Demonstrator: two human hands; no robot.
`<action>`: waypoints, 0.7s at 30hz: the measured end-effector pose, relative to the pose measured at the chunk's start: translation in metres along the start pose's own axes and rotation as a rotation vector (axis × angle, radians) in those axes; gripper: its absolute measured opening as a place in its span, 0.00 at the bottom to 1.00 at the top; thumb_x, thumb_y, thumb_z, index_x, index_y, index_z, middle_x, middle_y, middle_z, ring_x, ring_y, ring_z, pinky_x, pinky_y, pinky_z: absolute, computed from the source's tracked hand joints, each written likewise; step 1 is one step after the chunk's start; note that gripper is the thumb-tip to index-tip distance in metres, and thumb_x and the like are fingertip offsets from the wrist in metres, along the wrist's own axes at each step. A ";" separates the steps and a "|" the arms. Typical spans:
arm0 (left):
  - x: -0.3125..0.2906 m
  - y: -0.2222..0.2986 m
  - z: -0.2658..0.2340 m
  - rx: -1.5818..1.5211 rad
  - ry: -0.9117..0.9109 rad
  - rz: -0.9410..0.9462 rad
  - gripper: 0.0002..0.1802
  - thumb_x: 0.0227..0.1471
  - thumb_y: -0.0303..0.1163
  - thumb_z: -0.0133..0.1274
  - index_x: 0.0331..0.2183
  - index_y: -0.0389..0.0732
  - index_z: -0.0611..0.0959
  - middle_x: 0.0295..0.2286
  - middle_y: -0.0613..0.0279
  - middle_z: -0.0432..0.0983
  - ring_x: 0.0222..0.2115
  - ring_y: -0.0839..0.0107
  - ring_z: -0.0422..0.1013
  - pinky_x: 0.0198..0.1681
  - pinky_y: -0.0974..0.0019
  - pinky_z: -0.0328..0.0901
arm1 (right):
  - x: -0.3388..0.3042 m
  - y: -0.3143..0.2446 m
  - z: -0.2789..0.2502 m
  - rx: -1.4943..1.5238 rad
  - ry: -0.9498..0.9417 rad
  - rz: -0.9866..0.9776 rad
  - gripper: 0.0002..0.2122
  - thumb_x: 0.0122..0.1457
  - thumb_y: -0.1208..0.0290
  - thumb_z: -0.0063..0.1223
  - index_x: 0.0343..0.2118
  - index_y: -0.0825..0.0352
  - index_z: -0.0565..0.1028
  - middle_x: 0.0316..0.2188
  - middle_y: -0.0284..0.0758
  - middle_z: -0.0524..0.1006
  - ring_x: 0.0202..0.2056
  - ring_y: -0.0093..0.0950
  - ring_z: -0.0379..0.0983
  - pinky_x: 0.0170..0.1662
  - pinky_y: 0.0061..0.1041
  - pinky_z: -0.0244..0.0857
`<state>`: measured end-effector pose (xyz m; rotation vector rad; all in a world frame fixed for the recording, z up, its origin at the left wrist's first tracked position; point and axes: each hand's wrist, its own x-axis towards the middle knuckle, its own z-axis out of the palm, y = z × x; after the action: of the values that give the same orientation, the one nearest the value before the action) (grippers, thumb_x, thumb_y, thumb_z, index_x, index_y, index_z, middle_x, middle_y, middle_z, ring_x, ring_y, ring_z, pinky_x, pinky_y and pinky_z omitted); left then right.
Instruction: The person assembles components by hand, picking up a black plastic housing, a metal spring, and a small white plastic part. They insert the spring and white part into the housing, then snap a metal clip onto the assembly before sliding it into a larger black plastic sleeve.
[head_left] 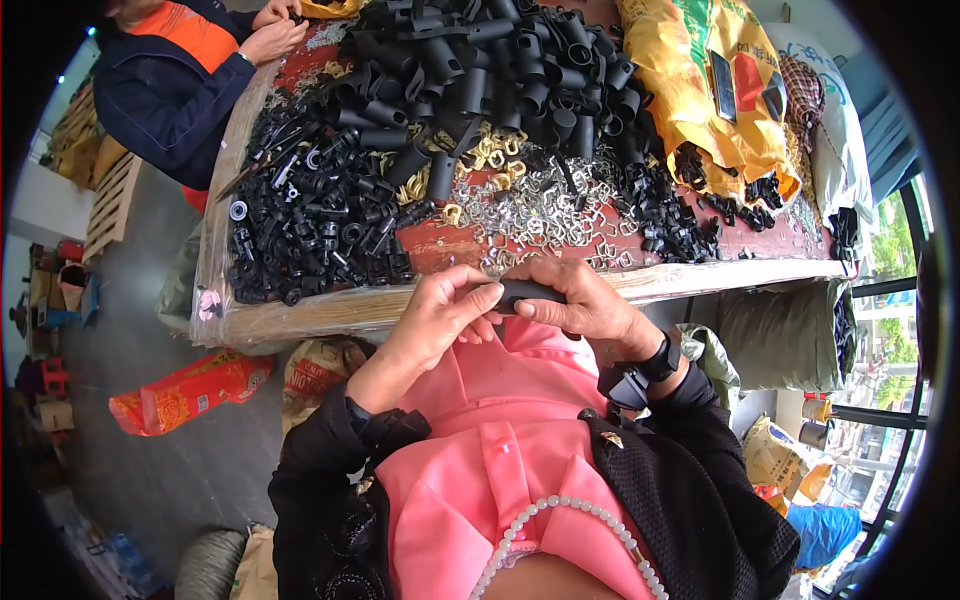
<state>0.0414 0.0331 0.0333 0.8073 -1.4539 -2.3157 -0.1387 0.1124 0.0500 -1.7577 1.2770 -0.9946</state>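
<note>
And here you are, one black tube [530,291] between your hands, just off the tabletop's near edge [350,318]: your right hand [590,300] wraps it, your left hand [445,318] pinches at its left end. This piece looks mid-work; whether anything is fitted inside, I can't tell. Plenty left, it seems: black tubes heaped far [470,90], silver rings [540,215] nearer, small black fittings [320,225] left. No separate finished stack stands out.

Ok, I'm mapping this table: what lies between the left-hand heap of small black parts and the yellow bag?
The head view shows black tubes, gold loops, silver loops and more small black parts there.
</note>
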 end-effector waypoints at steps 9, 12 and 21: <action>0.001 -0.007 0.004 -0.050 -0.037 -0.012 0.14 0.46 0.36 0.50 0.31 0.35 0.73 0.18 0.62 0.70 0.13 0.82 0.65 0.15 0.81 0.60 | -0.008 -0.001 -0.008 0.209 -0.107 0.073 0.16 0.53 0.64 0.45 0.36 0.74 0.68 0.26 0.35 0.72 0.29 0.23 0.69 0.32 0.21 0.62; 0.002 -0.009 0.005 -0.044 -0.054 -0.008 0.14 0.46 0.37 0.50 0.31 0.35 0.73 0.18 0.62 0.70 0.13 0.82 0.65 0.15 0.81 0.60 | -0.010 0.002 -0.008 0.230 -0.105 0.062 0.16 0.53 0.63 0.45 0.36 0.74 0.68 0.27 0.36 0.72 0.29 0.23 0.69 0.33 0.21 0.62; 0.000 -0.006 0.003 0.020 0.039 -0.001 0.13 0.46 0.37 0.49 0.30 0.36 0.73 0.17 0.63 0.70 0.13 0.81 0.66 0.15 0.81 0.60 | -0.008 0.008 -0.008 0.151 -0.104 0.043 0.17 0.53 0.61 0.43 0.36 0.73 0.69 0.28 0.37 0.72 0.31 0.25 0.69 0.34 0.22 0.62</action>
<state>0.0398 0.0380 0.0285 0.8545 -1.4624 -2.2765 -0.1507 0.1170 0.0455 -1.6384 1.1398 -0.9373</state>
